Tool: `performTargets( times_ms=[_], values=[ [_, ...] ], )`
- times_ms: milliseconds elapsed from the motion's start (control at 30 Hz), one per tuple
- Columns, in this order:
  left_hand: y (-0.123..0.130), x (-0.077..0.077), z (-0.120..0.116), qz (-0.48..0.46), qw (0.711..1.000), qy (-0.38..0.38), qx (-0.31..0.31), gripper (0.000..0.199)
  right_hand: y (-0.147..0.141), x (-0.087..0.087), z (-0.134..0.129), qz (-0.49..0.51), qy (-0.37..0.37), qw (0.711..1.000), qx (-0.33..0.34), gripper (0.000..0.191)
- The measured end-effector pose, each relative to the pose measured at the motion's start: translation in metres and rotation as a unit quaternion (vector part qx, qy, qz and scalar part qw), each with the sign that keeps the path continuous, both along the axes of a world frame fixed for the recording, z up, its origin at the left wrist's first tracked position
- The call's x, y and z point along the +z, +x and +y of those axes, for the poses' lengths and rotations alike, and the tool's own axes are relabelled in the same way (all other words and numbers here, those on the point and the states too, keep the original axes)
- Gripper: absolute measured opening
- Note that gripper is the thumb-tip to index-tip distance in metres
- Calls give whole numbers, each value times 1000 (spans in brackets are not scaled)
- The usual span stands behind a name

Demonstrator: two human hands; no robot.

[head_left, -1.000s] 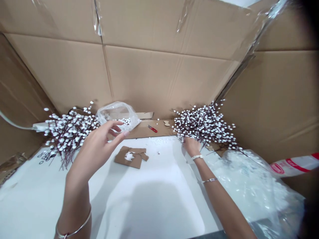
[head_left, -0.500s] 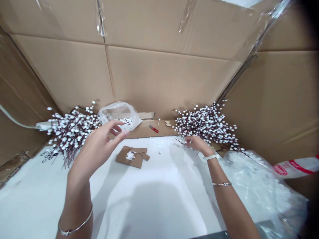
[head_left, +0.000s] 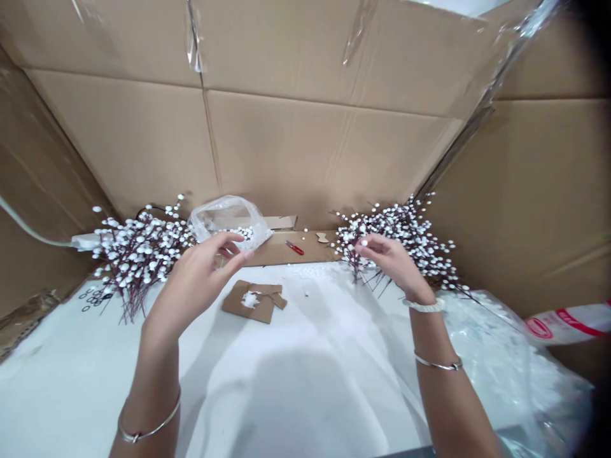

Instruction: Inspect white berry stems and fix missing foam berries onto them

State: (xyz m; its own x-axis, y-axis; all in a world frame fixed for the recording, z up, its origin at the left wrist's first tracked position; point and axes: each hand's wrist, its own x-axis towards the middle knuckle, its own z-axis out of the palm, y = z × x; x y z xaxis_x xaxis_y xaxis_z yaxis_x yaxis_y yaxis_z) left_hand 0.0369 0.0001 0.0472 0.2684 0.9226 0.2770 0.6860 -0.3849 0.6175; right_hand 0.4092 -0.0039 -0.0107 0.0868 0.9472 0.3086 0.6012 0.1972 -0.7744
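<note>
The person's right hand (head_left: 394, 261) is up and beyond the brown cardboard scrap (head_left: 252, 301), to its right, with the fingers (head_left: 370, 242) drawn together at the tips among the twigs of a bunch of white-budded pussy willow branches (head_left: 396, 238). A white bud sits right at the fingertips, but the view is too small to tell whether they are gripping it or only touching. The left hand (head_left: 198, 283) hangs above and left of the scrap, its fingers (head_left: 233, 251) loosely curved and parted, with nothing visible in them, just in front of a clear plastic bag (head_left: 229, 219) of white buds. A second pussy willow bunch (head_left: 138, 257) lies further left of the scrap, red-handled snips (head_left: 294, 247) lie just beyond it, and white fluff sits on it.
</note>
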Motion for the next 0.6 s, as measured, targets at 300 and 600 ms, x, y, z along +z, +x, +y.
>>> performTargets(
  times_ms=[300,600],
  values=[
    [42,-27,11,-15,977,-87,-192,40,-120,23,35,397,116,907,83,23],
    [13,-19,30,-125,987,-54,-90,31,-150,12,50,363,63,924,98,46]
  ],
)
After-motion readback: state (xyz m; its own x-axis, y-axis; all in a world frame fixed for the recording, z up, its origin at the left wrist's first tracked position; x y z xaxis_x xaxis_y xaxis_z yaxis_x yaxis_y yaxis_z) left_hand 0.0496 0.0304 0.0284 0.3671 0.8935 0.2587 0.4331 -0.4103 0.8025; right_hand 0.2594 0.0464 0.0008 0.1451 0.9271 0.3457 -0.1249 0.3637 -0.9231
